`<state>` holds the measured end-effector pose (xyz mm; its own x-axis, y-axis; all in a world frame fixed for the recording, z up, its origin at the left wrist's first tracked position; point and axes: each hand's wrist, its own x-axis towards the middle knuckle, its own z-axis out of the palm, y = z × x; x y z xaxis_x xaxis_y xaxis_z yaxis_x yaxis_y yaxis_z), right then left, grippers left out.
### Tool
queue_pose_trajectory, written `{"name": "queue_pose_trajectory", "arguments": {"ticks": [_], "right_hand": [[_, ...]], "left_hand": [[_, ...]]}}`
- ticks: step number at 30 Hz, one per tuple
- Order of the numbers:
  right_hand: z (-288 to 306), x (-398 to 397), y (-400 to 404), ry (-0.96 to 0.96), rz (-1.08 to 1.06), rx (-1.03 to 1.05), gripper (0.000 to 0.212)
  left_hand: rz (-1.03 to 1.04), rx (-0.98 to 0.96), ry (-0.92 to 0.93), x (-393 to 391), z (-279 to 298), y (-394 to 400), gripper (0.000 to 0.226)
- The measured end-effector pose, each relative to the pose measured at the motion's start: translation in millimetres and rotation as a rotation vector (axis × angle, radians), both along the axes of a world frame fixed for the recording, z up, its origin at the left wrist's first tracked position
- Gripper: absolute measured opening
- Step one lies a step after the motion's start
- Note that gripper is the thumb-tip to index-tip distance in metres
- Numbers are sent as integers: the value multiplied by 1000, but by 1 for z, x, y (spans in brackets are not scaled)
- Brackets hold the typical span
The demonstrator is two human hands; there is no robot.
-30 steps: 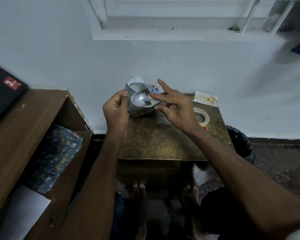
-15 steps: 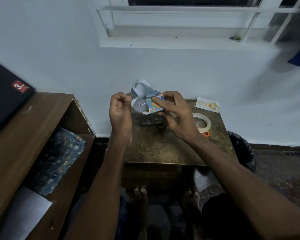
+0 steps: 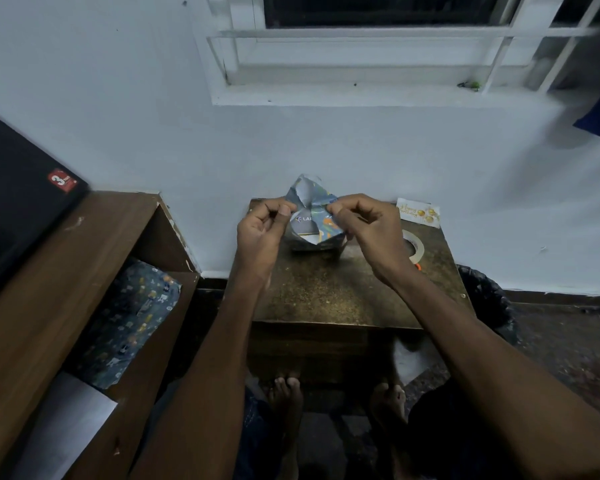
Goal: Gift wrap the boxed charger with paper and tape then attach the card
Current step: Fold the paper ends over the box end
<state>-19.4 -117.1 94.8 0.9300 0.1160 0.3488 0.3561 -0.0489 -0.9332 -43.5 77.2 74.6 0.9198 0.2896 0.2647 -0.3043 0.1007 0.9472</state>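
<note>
A person is sitting at a small brown table point(image 3: 343, 292) set against a white wall, holding a half-wrapped box point(image 3: 313, 223) at its far edge. The left hand point(image 3: 262, 230) is pinching the wrapping paper point(image 3: 307, 195) at the box's left side, while the right hand point(image 3: 371, 226) is pinching a flap on the right. A greeting card point(image 3: 418, 210) is lying near the far right corner, with a tape roll point(image 3: 414, 245) just beside it. More patterned paper point(image 3: 132, 320) is lying in the wooden shelf point(image 3: 49, 299) at left.
</note>
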Motion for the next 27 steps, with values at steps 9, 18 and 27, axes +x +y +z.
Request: {"name": "queue_pose_trajectory", "arguments": {"ticks": [9,18,27], "right_hand": [[4,-1,-2,60,-104,143,31],[3,4,-8,86,-131,-55,16],[7,2,-9,16,-125,-63,3]], "left_hand": [[-38,90,-14,-7,5,-14,16],[-48,165,-31,-4,4,-17,13],[-36,290,-123,-5,11,-15,20]]}}
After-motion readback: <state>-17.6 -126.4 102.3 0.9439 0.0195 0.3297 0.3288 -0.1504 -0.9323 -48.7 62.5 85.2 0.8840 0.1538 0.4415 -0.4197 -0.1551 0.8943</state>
